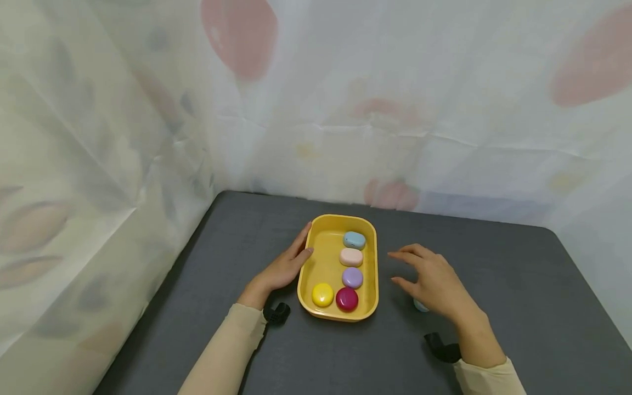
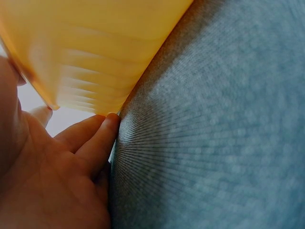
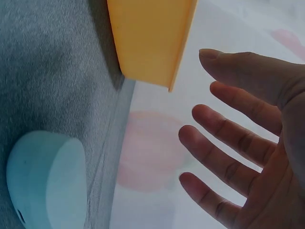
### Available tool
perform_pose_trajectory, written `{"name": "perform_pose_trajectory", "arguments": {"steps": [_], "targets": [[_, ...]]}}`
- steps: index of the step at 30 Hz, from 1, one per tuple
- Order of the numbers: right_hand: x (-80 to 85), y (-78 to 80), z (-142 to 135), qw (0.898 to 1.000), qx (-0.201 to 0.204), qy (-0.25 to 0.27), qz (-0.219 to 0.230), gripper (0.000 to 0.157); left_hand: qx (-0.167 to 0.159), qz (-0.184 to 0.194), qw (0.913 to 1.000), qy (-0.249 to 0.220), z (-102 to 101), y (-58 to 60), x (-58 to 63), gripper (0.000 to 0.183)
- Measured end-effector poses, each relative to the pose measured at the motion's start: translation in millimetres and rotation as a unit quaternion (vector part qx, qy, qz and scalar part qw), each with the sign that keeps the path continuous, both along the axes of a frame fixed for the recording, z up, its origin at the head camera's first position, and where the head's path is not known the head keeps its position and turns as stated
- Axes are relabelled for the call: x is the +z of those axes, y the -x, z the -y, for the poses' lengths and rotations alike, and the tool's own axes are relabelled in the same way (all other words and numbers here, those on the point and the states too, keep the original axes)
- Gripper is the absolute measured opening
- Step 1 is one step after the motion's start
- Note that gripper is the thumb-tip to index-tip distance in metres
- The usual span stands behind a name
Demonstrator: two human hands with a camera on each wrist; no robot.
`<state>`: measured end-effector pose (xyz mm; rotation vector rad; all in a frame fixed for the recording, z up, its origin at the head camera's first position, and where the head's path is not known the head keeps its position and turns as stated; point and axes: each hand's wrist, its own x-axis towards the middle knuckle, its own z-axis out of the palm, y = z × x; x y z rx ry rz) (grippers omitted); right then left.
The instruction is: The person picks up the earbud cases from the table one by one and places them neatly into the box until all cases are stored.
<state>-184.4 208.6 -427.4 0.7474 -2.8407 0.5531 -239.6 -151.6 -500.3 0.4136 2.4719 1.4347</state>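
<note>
A yellow tray (image 1: 316, 263) lies on the dark cloth. My left hand (image 1: 281, 269) holds its left side, thumb over the rim and fingers against the outer wall; the left wrist view shows those fingertips (image 2: 112, 121) low on the wall. Inside are a light blue rounded case (image 1: 354, 240), a pale pink oval case (image 1: 351, 257), a purple round case (image 1: 353, 277), a magenta round case (image 1: 347, 299) and a yellow round case (image 1: 322, 294). Right of the tray, my right hand (image 1: 439, 282) hovers with fingers spread, holding nothing. Below it a pale blue rounded case (image 3: 45, 181) rests on the cloth, mostly hidden in the head view.
The dark grey cloth-covered table (image 1: 518, 285) extends to both sides of the tray. A printed white curtain (image 1: 444, 99) hangs behind it and along the left. Black wrist cameras (image 1: 276, 314) sit by both wrists, close to the tabletop.
</note>
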Motion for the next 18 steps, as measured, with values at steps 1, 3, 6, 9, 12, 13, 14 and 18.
{"name": "perform_pose_trajectory", "arguments": {"steps": [1,3,6,9,12,13,14,18], "targets": [[0.4,0.1,-1.3,1.0,-0.003,0.0,0.004,0.051,0.0,0.0,1.0,0.001,0.3,0.1,-0.2,0.062],[1.2,0.0,-3.1,1.0,-0.008,-0.001,0.013,0.052,0.0,0.001,1.0,-0.001,0.9,0.1,-0.6,0.061],[2.1,0.1,-5.9,1.0,-0.016,-0.001,0.022,0.053,-0.001,0.003,1.0,-0.004,1.6,0.3,-1.3,0.061],[3.1,0.8,-8.8,0.999,-0.021,-0.001,0.03,0.054,-0.004,0.002,1.0,-0.007,2.0,0.5,-1.9,0.062],[4.7,1.6,-12.2,0.999,-0.024,-0.003,0.041,0.055,-0.004,-0.001,1.0,-0.005,2.2,0.5,-1.8,0.064],[5.0,1.9,-13.5,0.999,-0.026,-0.006,0.044,0.055,-0.004,-0.002,1.0,-0.004,2.3,0.5,-1.7,0.065],[5.8,2.1,-14.7,0.998,-0.027,-0.007,0.048,0.055,-0.004,-0.003,1.0,-0.004,2.4,0.6,-1.7,0.065],[6.5,2.3,-19.3,0.997,-0.034,-0.014,0.064,0.057,-0.003,-0.006,1.0,-0.002,2.3,0.7,-1.7,0.066]]}}
